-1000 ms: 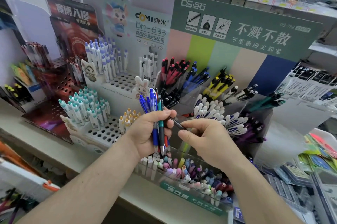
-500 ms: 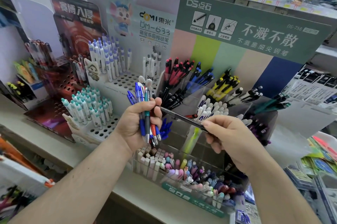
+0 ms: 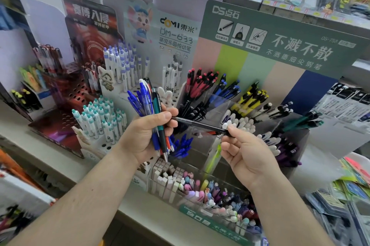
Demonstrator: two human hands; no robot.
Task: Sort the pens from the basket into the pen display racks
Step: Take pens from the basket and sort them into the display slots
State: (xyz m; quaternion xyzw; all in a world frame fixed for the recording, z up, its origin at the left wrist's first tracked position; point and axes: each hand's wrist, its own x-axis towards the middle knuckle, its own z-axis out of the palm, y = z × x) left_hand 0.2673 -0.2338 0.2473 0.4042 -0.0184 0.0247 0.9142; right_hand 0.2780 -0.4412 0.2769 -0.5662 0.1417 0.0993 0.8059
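Pen sorting at a shop counter, seen from the head camera. A pale counter (image 3: 24, 137) carries several pen display racks side by side. The largest is the clear compartmented rack (image 3: 250, 109) under a green header board (image 3: 280, 31), with its pens sorted by colour: red-capped pens (image 3: 198, 83) and blue pens (image 3: 228, 89) at the back, yellow-and-black pens (image 3: 252, 97) beside them, white-capped pens (image 3: 242, 121) in the middle, green pens (image 3: 304, 121) at the far right. To its left stands a white perforated rack (image 3: 104, 141) holding teal-capped pens (image 3: 100, 117) in front and purple-capped pens (image 3: 124, 65) behind; further left is a dark red perforated rack (image 3: 66, 93). In front, low on the counter, a clear tray (image 3: 210, 213) holds pastel pens and pale square sticks.

The left hand (image 3: 146, 137) has its grip closed around a bundle of pens (image 3: 154, 117), mostly blue with one teal and one red; their clicker ends fan out above the fist and their tips project below it. The right hand (image 3: 246, 157) pinches the rear end of a single black pen (image 3: 200, 125) between thumb and forefinger, the other fingers loosely curled. This pen lies nearly level between the two hands: its far end meets the left thumb beside the bundle, its held end is just in front of the white-capped pens. Both hands are above the front of the clear rack.
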